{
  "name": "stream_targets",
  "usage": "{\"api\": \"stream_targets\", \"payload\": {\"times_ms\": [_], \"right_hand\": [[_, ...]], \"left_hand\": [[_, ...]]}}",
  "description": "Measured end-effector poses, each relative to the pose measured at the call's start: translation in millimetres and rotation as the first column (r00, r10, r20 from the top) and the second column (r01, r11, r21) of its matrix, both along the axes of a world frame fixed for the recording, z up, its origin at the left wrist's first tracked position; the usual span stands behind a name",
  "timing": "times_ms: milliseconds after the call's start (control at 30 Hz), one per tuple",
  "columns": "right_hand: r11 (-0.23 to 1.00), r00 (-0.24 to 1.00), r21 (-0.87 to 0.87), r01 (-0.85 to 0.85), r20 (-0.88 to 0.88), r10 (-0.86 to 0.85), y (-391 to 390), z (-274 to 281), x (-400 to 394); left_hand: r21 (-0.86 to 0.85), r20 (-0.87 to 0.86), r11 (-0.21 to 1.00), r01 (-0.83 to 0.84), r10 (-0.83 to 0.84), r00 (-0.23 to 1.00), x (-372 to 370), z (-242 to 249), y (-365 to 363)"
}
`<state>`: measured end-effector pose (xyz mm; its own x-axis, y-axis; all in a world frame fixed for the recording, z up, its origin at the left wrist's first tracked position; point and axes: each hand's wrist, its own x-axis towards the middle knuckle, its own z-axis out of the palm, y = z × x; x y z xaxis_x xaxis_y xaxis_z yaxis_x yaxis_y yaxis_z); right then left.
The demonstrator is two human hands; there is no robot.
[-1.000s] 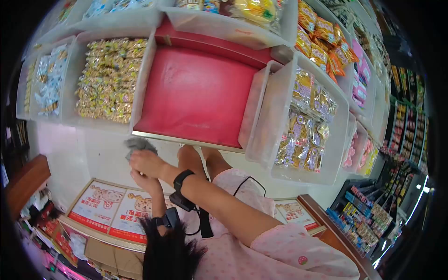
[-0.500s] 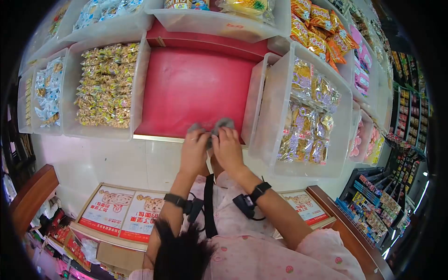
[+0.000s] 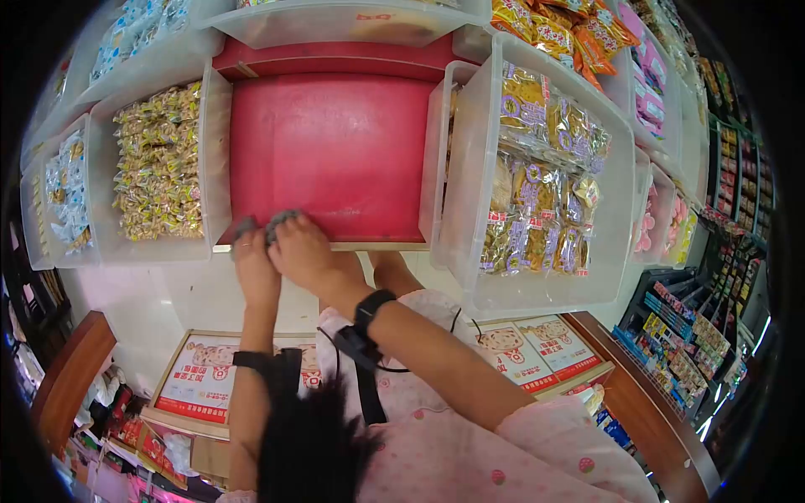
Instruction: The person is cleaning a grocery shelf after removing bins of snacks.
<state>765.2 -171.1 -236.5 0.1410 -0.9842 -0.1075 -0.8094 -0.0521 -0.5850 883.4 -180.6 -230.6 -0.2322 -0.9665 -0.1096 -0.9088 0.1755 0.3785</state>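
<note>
A dark grey cloth (image 3: pixel 283 220) lies bunched at the front left corner of the red shelf surface (image 3: pixel 331 151). My left hand (image 3: pixel 255 261) presses one end of it with curled fingers, close to the clear bin of small wrapped snacks. Beside it, my right hand (image 3: pixel 303 250) has its fingers closed over the other part of the cloth. Both hands rest near the shelf's pale front edge (image 3: pixel 386 246). Much of the cloth is hidden under the fingers.
To the left stands a clear bin (image 3: pixel 220 159) of yellow-wrapped snacks (image 3: pixel 159 168). A larger clear bin (image 3: pixel 470 193) with purple-printed packets (image 3: pixel 537 201) flanks the right side. Another bin (image 3: pixel 335 29) sits behind on a higher level. Low boards with printed posters (image 3: pixel 197 377) are behind my legs.
Both hands and the cloth have moved left along the front edge, from the middle right of the red surface to its left corner. The view has shifted slightly.
</note>
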Motion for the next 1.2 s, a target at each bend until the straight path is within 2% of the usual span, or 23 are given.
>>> {"api": "stream_targets", "payload": {"times_ms": [33,100,167,233,367,433,467,500,567,633,700,767,900,967,1033,1100,1167,1200], "right_hand": [[0.988,0.980,0.027,-0.152,-0.127,0.154,6.7,2.9,-22.3],[0.996,0.945,0.066,-0.062,-0.317,0.080,23.3,11.7,-55.9],[0.996,0.907,0.089,-0.015,-0.417,0.051,45.2,5.1,-91.8],[0.984,0.941,0.126,0.126,-0.330,-0.078,60.4,23.4,-119.0],[0.983,0.941,0.012,0.185,-0.291,-0.174,74.9,20.2,-117.1],[0.960,0.894,0.160,0.228,-0.425,-0.142,69.8,28.2,-106.2],[0.935,0.906,0.254,0.246,-0.404,-0.129,65.9,26.6,-106.3],[0.933,0.903,0.257,0.251,-0.410,-0.130,62.7,28.3,-104.5],[0.909,0.883,0.265,0.321,-0.430,-0.187,49.9,31.9,-96.2],[0.957,0.907,0.131,0.260,-0.373,-0.195,39.9,21.3,-78.8],[0.944,0.954,0.193,0.267,-0.191,-0.231,18.4,15.9,-48.5],[0.958,0.971,0.183,0.222,-0.126,-0.202,5.7,9.3,-11.8],[0.962,0.975,0.163,0.219,0.006,-0.223,9.5,14.6,-0.5],[0.962,0.988,0.240,0.133,-0.108,-0.110,21.1,20.1,-31.7],[0.955,0.961,0.264,0.135,-0.271,-0.061,45.6,7.5,-68.4],[0.912,0.892,0.373,0.172,-0.452,0.016,69.0,0.7,-99.3],[0.881,0.775,0.404,0.245,-0.628,0.072,84.3,7.6,-115.0],[0.884,0.780,0.399,0.242,-0.623,0.067,94.9,2.2,-126.8]], "left_hand": [[0.071,0.058,0.996,0.060,-0.065,0.996,-12.4,-4.0,4.6],[0.041,-0.063,0.991,0.127,-0.124,0.990,-45.7,-14.5,19.4],[0.029,-0.075,0.977,0.210,-0.207,0.975,-88.3,-1.1,30.8],[0.142,-0.077,0.940,0.311,-0.303,0.950,-119.9,-4.8,41.5],[0.087,-0.133,0.949,0.301,-0.289,0.948,-126.4,4.4,45.5],[0.034,-0.200,0.925,0.377,-0.364,0.910,-111.3,7.8,40.8],[0.074,-0.152,0.905,0.419,-0.405,0.902,-101.2,7.5,34.2],[0.076,-0.160,0.903,0.423,-0.408,0.899,-91.3,12.5,28.8],[0.184,-0.201,0.924,0.336,-0.299,0.933,-73.7,17.4,16.1],[0.140,-0.184,0.956,0.258,-0.231,0.955,-44.2,2.4,14.9],[0.213,-0.113,0.967,0.138,-0.115,0.987,-11.6,1.2,7.7],[0.175,-0.049,0.984,0.017,-0.008,0.999,10.1,15.5,-5.1],[0.159,-0.046,0.984,0.082,-0.076,0.996,18.2,15.7,-10.5],[0.287,-0.025,0.956,0.054,-0.049,0.998,-15.9,29.1,-4.5],[0.230,-0.173,0.960,0.158,-0.120,0.978,-45.2,17.2,12.6],[0.217,-0.270,0.936,0.279,-0.217,0.938,-84.7,12.9,27.7],[0.166,-0.299,0.892,0.420,-0.361,0.884,-118.0,30.1,33.2],[0.160,-0.312,0.882,0.443,-0.381,0.870,-130.6,37.6,35.5]]}}
